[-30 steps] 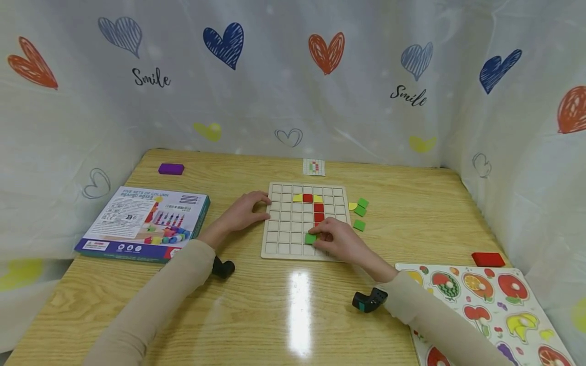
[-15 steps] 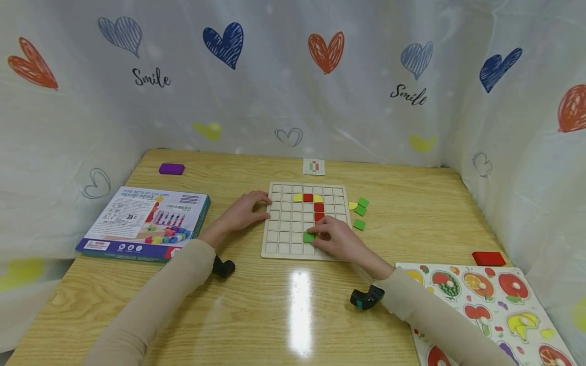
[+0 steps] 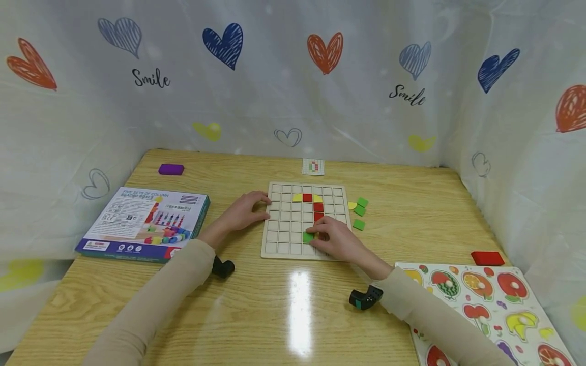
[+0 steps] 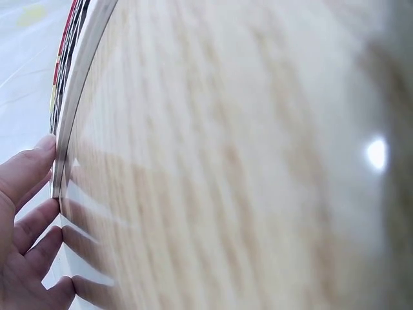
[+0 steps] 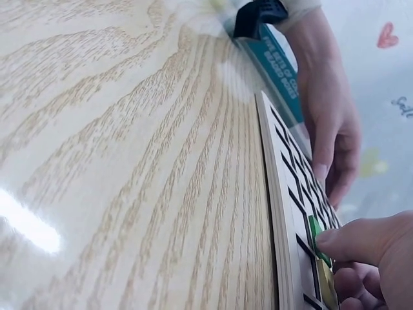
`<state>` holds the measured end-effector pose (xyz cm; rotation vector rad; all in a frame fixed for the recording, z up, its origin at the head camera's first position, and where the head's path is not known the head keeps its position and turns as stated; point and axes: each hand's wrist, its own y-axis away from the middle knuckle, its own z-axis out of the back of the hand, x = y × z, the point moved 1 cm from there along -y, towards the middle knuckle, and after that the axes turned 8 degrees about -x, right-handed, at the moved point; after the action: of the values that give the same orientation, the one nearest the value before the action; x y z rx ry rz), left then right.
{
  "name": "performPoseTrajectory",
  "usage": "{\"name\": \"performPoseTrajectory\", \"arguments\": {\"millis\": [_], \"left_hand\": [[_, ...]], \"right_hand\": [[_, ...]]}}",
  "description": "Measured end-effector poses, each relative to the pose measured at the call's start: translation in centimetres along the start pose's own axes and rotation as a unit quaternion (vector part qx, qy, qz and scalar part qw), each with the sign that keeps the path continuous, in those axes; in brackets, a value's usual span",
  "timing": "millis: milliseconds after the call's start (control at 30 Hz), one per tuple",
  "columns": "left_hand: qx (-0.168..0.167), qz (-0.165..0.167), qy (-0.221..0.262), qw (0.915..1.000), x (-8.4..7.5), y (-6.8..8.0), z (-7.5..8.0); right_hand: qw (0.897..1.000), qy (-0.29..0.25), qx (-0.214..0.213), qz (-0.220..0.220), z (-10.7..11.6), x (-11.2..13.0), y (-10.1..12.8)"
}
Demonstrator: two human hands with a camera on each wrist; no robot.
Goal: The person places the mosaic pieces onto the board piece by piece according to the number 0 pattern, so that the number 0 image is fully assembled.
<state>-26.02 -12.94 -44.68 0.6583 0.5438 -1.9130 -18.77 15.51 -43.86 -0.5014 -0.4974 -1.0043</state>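
A wooden grid board lies mid-table, with a yellow, red, yellow row and a red column in its cells. My right hand pinches a green square tile low on the board; in the right wrist view my thumb presses the green tile, beside a yellow piece. Under that hand, part of the board is hidden. My left hand touches the board's left edge with loosely spread fingers; the left wrist view has its thumb and fingertips at the board's edge.
Several loose green tiles and a yellow piece lie right of the board. A small pattern card sits behind it. At left are a boxed set and a purple block; at right, a fruit puzzle and a red block.
The pinched green tile has shifted slightly left and up into line with a grid cell, my right hand moving with it. The left hand stays at the board's edge.
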Motion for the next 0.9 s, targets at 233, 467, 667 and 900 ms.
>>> {"name": "performPoseTrajectory", "arguments": {"millis": [233,467,667,900], "left_hand": [[0.002,-0.003,-0.003,1.0,0.0,-0.1,0.0],[0.005,-0.001,-0.002,1.0,-0.2,0.0,-0.1],[0.004,-0.003,0.0,1.0,-0.2,0.0,0.0],[0.003,-0.003,-0.001,1.0,-0.1,0.0,0.0]], "right_hand": [[1.0,-0.015,-0.005,-0.01,0.0,-0.1,0.0],[1.0,-0.013,-0.007,-0.005,-0.2,-0.3,-0.1],[1.0,-0.021,-0.012,0.003,0.2,-0.3,0.0],[0.996,-0.073,-0.039,-0.03,2.6,-1.1,-0.5]]}}
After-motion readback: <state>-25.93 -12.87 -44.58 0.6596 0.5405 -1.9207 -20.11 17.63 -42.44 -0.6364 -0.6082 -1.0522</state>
